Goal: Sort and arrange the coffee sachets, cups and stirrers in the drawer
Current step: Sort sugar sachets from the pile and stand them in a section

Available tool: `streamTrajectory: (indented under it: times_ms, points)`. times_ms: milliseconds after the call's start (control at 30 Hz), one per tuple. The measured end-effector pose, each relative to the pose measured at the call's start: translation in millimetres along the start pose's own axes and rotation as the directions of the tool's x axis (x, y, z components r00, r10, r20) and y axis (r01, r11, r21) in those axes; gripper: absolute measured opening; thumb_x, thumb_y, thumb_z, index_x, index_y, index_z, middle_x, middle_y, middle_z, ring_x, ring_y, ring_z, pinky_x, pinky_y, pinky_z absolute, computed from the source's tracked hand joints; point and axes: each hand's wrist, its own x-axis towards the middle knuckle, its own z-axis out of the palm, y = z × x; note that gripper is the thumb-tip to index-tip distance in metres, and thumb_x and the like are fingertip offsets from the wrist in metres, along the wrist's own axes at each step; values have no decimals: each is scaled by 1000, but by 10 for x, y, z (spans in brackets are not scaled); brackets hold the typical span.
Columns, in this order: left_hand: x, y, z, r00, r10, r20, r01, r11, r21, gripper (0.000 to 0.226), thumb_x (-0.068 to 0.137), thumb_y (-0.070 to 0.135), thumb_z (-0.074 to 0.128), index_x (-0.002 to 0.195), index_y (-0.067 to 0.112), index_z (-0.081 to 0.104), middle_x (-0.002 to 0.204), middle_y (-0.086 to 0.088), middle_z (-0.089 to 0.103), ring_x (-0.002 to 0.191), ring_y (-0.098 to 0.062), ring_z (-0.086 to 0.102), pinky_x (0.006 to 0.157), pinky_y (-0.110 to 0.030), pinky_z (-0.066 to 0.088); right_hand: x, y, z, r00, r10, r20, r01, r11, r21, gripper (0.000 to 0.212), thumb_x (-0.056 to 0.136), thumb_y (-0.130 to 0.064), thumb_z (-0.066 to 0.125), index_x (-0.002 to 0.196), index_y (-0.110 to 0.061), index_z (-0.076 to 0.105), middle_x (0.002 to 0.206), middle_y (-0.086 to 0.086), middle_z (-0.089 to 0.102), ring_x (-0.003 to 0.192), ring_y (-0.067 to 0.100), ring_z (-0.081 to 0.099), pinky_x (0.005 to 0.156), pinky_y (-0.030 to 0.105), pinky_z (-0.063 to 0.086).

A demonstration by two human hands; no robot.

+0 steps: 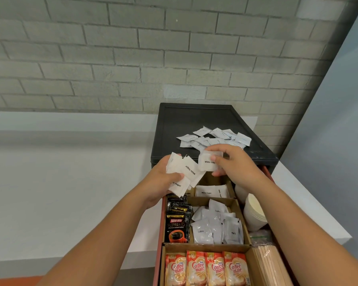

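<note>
white paper sugar sachets (189,172) are held as a loose fan in the left hand (163,179), above the far left corner of the open drawer (159,234); the thumb is pressed across the lower ones and the fingers are curled behind, and the printed "white sugar" lines are seen running diagonally, from upper left to lower right. one more sugar sachet (208,163) is pinched between the thumb and curled fingers of the right hand (235,165), just beside the fan, with its print lying nearly level across the view. behind both hands a scatter of loose sachets (213,138) is spread on the black cabinet top (194,118), pointing every way. in the drawer, cardboard dividers (207,247) form compartments: at the far end a few sugar packets (211,191) are stood on edge; below them silver coffee sachets (217,228) are heaped loosely, tilted and overlapping; to their left dark kopiko sachets (177,223) are stacked with their long axes running from near to far. nearest the viewer four coffee mate sachets (207,269) are set side by side, upright in the view, labels facing up. along the right side a stack of paper cups (254,215) is laid on its side, and wooden stirrers (271,267) are bundled lengthwise, their long axes running from near to far along the drawer. the cabinet is set on a white counter (70,182) against a grey brick wall (132,58).
</note>
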Motion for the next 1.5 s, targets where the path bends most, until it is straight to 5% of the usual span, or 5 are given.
streamTrajectory:
  times_ms: [133, 367, 533, 867, 1500]
  points:
    - [-6, 1, 2, 1000, 11, -1, -11, 1000, 12, 54, 95, 4, 60, 134, 38, 42, 115, 11, 60, 102, -15, 63, 66, -24, 57, 59, -75, -155, 991, -78, 110, 96, 981, -167, 38, 86, -13, 71, 105, -40, 53, 99, -10, 62, 89, 13, 65, 79, 29, 57]
    - [-38, 16, 26, 998, 59, 15, -60, 993, 100, 51, 94, 4, 61, 124, 41, 44, 115, 9, 60, 101, -12, 63, 70, -23, 58, 171, -308, -61, 918, -119, 378, 290, 852, -435, 25, 88, -18, 70, 95, -41, 66, 98, -21, 59, 89, 1, 52, 71, 17, 39]
    - [-62, 32, 27, 998, 57, 34, -61, 990, 126, 49, 93, 4, 61, 113, 47, 47, 116, 9, 60, 102, -11, 62, 68, -20, 56, 291, -331, 166, 922, -187, 339, 346, 789, -507, 32, 78, -17, 80, 102, -27, 62, 94, -11, 52, 78, 5, 49, 67, 19, 42]
    - [-49, 25, 5, 999, 31, 34, -34, 996, 82, 51, 94, 6, 62, 119, 47, 45, 117, 12, 60, 103, -11, 62, 67, -20, 56, 337, -188, 291, 948, -113, 296, 250, 843, -477, 56, 81, -26, 78, 129, -29, 50, 98, -13, 47, 89, 9, 48, 61, 16, 35]
    - [-5, -15, -7, 999, 31, 12, -32, 995, 100, 54, 95, 8, 63, 135, 37, 42, 120, 8, 60, 104, -13, 63, 72, -24, 58, 119, 79, 204, 986, -41, 161, 59, 992, -111, 17, 86, -23, 72, 94, -34, 63, 101, -10, 61, 88, 11, 59, 69, 25, 51]
